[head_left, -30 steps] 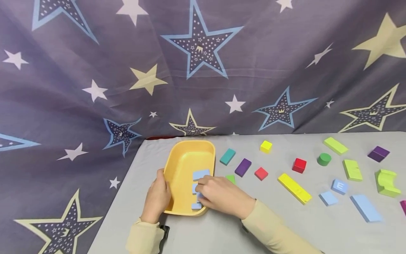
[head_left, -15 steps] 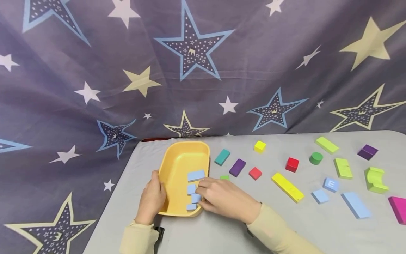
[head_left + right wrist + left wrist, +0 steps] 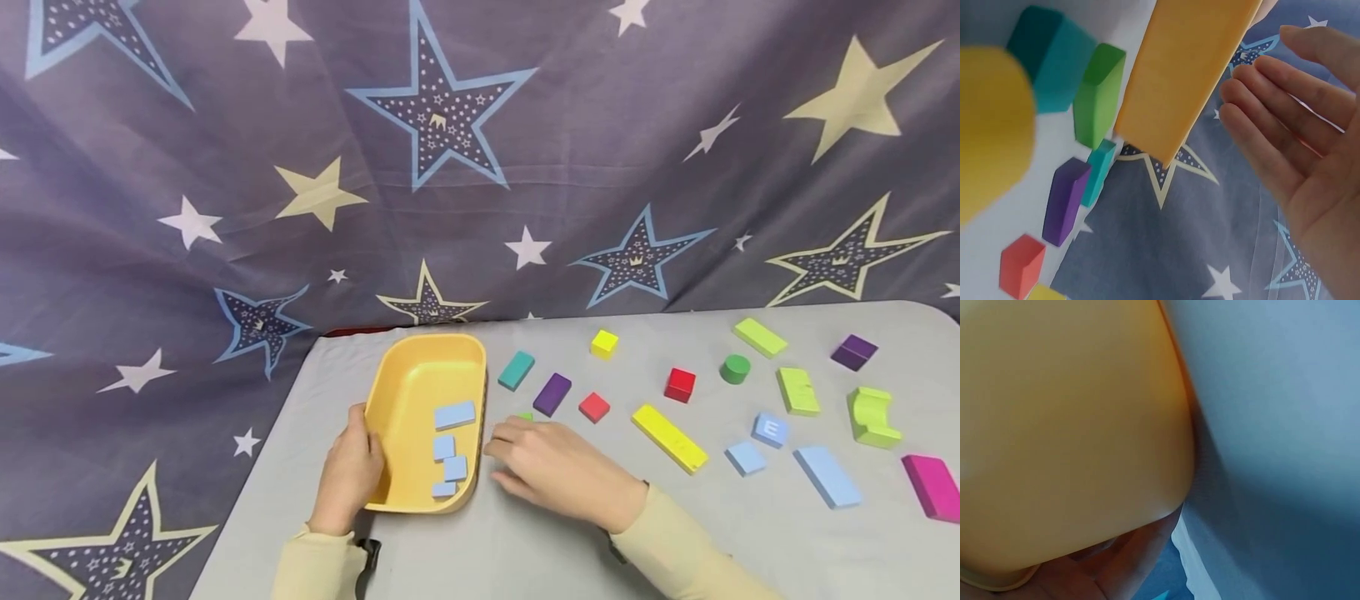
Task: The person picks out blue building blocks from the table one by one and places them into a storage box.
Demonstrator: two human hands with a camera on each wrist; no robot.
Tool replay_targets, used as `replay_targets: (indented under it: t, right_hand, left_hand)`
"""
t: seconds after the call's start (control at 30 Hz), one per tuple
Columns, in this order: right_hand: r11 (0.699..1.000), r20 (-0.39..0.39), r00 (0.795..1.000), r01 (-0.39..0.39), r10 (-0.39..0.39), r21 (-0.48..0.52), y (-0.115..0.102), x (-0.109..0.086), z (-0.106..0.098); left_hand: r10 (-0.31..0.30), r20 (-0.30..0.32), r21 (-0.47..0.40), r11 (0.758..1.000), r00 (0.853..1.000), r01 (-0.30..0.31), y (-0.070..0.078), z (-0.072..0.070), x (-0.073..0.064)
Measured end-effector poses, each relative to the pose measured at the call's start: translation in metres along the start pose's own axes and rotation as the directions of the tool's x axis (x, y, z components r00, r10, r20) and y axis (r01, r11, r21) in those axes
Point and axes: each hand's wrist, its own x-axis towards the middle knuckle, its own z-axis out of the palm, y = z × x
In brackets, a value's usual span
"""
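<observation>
A yellow plastic tray lies at the left of the table. My left hand grips its left side, and in the left wrist view fingers show against the tray's outer wall. Several light blue blocks rest inside, along the tray's right part. Just outside the right wall hovers my right hand, holding nothing. The right wrist view shows its fingers nearly straight and apart. A green block stands close to the tray there; in the head view that hand mostly hides it.
Scattered to the right are a teal block, a purple block, red blocks, a long yellow block, light blue blocks, lime blocks and a magenta block. A star-patterned cloth hangs behind the table.
My right hand has let go of a light blue block in the tray and drawn back over the right rim. The left hand stays on the tray. The whole head view has shifted.
</observation>
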Motion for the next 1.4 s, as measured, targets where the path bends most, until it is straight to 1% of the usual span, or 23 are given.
replay_targets:
  t: [0.13, 0.33, 0.5, 0.6, 0.73, 0.87, 1.0, 1.1, 1.2, 1.4]
  right_hand:
    - [1.0, -0.021, 1.0, -0.004, 0.004, -0.015, 0.003, -0.003, -0.001]
    - [1.0, -0.017, 0.999, -0.027, 0.027, -0.007, 0.006, -0.006, -0.005]
    - [0.999, -0.022, 0.999, -0.04, 0.04, -0.001, 0.008, -0.011, -0.009]
    - [0.998, -0.002, 0.998, -0.055, 0.055, 0.011, 0.01, -0.015, -0.012]
    - [0.996, 0.045, 0.995, -0.085, 0.084, 0.029, 0.013, -0.02, -0.016]
    - [0.992, 0.069, 0.99, -0.128, 0.126, 0.023, 0.017, -0.027, -0.018]
    - [0.987, 0.062, 0.986, -0.158, 0.157, 0.011, 0.023, -0.034, -0.016]
    - [0.988, 0.046, 0.987, -0.155, 0.155, 0.007, 0.025, -0.036, -0.014]
    - [0.989, 0.035, 0.988, -0.151, 0.15, 0.012, 0.026, -0.037, -0.015]
    - [0.986, 0.007, 0.986, -0.165, 0.165, 0.003, 0.028, -0.041, -0.021]
  left_hand:
    - [-0.006, -0.006, -0.005, 1.0, 1.0, 0.006, -0.002, -0.002, -0.002]
    - [-0.002, -0.02, -0.014, 1.0, 1.0, 0.002, -0.002, -0.002, -0.003]
    - [-0.009, -0.008, -0.024, 1.0, 1.0, 0.009, -0.003, 0.0, -0.002]
    - [-0.013, -0.001, -0.023, 1.0, 1.0, 0.013, -0.005, 0.001, -0.002]
    - [-0.008, -0.007, -0.018, 1.0, 1.0, 0.007, -0.007, 0.002, -0.001]
    - [0.003, -0.014, -0.019, 1.0, 1.0, -0.003, -0.006, 0.001, -0.001]
    - [0.012, -0.024, -0.019, 1.0, 1.0, -0.012, -0.004, 0.001, -0.001]
    - [0.004, -0.024, -0.022, 1.0, 1.0, -0.005, -0.004, 0.0, -0.003]
    - [-0.007, -0.011, -0.026, 1.0, 1.0, 0.006, -0.004, -0.001, -0.003]
    - [-0.009, 0.001, -0.02, 1.0, 1.0, 0.009, -0.004, 0.001, 0.001]
